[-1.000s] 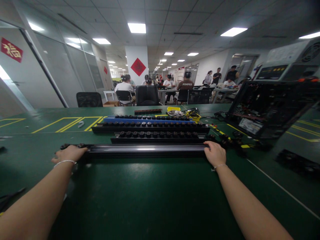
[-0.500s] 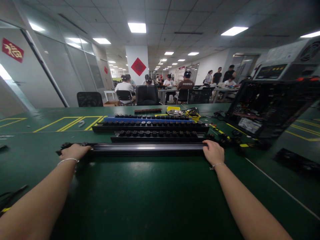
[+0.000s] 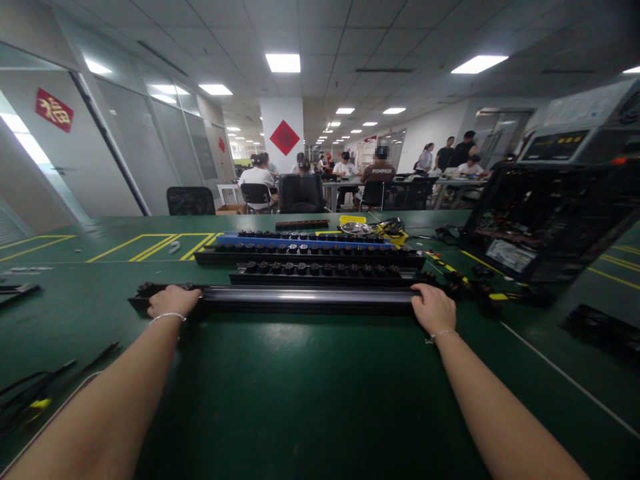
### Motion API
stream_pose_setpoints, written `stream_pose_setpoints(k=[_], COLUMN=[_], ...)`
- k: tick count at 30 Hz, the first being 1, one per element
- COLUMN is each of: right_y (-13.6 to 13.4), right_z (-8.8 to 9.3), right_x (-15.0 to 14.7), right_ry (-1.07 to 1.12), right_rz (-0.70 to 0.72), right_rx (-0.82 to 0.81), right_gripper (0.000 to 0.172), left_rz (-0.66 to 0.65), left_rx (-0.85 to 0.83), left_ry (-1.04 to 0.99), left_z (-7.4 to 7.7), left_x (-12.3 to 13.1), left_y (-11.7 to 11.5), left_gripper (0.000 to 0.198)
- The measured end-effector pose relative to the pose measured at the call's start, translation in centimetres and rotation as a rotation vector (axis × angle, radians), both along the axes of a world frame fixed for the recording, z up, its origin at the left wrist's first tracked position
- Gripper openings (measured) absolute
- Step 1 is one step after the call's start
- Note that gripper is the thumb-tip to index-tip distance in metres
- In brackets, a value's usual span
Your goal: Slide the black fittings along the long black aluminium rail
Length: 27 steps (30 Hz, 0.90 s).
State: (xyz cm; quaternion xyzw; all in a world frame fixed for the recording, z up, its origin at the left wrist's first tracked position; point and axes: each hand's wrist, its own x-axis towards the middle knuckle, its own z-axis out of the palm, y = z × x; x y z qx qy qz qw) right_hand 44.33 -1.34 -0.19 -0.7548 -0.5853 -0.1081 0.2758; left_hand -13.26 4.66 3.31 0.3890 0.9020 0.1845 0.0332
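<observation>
A long black rail point(image 3: 300, 306) with a smooth, shiny dark strip point(image 3: 307, 293) along its top lies crosswise on the green table. My left hand point(image 3: 173, 303) is closed around it near the left end, where dark knob-like parts show beside the fingers. Near the right end, my right hand point(image 3: 434, 308) grips it with the fingertips over the far edge; the thumb's underside contact is hidden. Just behind lies a shorter black rail point(image 3: 320, 278) carrying a row of round black parts. Beyond that are a longer similar rail point(image 3: 250, 258) and a blue rail point(image 3: 350, 243).
An opened black computer-like case point(image 3: 530, 220) stands at the right, near dark loose parts point(image 3: 607, 330). A yellow tray point(image 3: 353, 220), a coiled cable point(image 3: 393, 228) and a brown strip point(image 3: 301, 225) are at the back. Cables point(image 3: 45, 383) lie front left. People sit at tables farther off.
The view has swung a little left, bringing more of the left-hand cables into sight. My left hand sits slightly farther in from the rail's left end. Both hands keep their grip.
</observation>
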Motion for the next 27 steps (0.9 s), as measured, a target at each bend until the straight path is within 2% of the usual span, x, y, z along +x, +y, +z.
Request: stream_pose_setpoints(k=[13,27], right_y=[0.2,0.2], right_z=[-0.1,-0.1], right_x=[0.1,0.3], right_ry=[-0.044,-0.045], right_rz=[-0.008,-0.004], right_rx=[0.012,-0.01], right_gripper=[0.036,0.036], left_rz=[0.086,0.075], left_rx=[0.243,0.309], left_ry=[0.053,0.006], left_z=[-1.6,-1.5], left_x=[3.9,5.5], left_y=[-0.9,-2.0], left_gripper=[0.062,0.059])
